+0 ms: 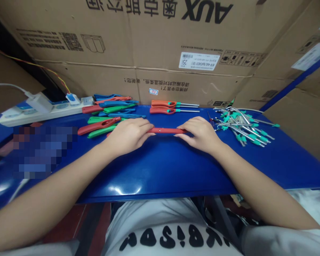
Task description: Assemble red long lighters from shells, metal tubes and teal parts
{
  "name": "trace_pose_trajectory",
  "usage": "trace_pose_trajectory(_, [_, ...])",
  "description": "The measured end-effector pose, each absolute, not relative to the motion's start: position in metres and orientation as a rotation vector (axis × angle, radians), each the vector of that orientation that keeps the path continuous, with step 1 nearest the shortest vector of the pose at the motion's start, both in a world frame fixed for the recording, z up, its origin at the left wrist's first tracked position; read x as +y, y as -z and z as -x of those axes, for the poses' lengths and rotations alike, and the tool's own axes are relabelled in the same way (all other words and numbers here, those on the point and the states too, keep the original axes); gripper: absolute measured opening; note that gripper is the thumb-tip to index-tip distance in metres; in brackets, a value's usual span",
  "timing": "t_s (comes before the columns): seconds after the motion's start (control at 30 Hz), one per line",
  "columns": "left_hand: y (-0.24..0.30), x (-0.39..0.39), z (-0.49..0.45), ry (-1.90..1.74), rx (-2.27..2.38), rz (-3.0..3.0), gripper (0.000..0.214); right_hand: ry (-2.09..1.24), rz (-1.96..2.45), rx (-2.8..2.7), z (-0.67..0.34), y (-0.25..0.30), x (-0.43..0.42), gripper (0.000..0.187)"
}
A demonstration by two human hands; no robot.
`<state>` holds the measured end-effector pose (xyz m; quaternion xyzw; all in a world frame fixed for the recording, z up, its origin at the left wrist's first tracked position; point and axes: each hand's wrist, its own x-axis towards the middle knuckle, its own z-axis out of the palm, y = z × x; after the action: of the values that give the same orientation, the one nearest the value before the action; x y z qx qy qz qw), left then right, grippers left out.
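Observation:
My left hand (129, 135) and my right hand (200, 134) each grip one end of a red plastic handle (165, 131) lying flat on the blue table (160, 167). Only the handle's middle shows between my fingers. To the left lies a pile of red, green and blue handle shells (109, 113). Behind the held piece lie two assembled orange-handled tools with metal shafts (173, 107). At my right is a heap of metal rods with teal plastic ends (241, 126).
A white power strip (40, 108) with plugs and cables sits at the back left. Large cardboard boxes (160, 46) wall off the back and right side. A pixelated patch (41, 151) covers part of the left table.

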<state>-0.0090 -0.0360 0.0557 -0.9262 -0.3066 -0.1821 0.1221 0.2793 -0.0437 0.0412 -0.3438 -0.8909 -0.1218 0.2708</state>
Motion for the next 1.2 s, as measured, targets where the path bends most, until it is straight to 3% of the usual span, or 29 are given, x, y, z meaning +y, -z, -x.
trace_pose_trajectory(0.47, [-0.043, -0.045, -0.003, 0.612, -0.942, 2.819, 0.042, 0.388, 0.875, -2.454, -0.269, -0.04, -0.052, 0.028])
trace_pose_trajectory(0.63, [-0.05, -0.046, -0.009, 0.933, -1.595, 3.172, 0.046, 0.583, 0.865, -2.453, -0.268, -0.048, -0.053, 0.034])
trace_pose_trajectory(0.77, [-0.057, -0.043, -0.013, 1.217, -2.46, 3.419, 0.047, 0.559, 0.809, -2.398, -0.268, -0.05, -0.055, 0.023])
trace_pose_trajectory(0.83, [-0.058, -0.041, -0.013, 1.269, -2.639, 3.498, 0.042, 0.504, 0.775, -2.393, -0.268, -0.05, -0.055, 0.021])
trace_pose_trajectory(0.97, [-0.058, -0.041, -0.012, 1.13, -2.533, 3.746, 0.041, 0.428, 0.728, -2.406, -0.267, -0.048, -0.055, 0.021])
trace_pose_trajectory(1.1, [-0.056, -0.047, -0.014, 0.986, -2.465, 3.568, 0.048, 0.434, 0.744, -2.402, -0.264, -0.047, -0.056, 0.019])
trace_pose_trajectory(1.2, [-0.055, -0.054, -0.016, 0.844, -2.072, 3.485, 0.05, 0.43, 0.758, -2.403, -0.263, -0.047, -0.057, 0.019])
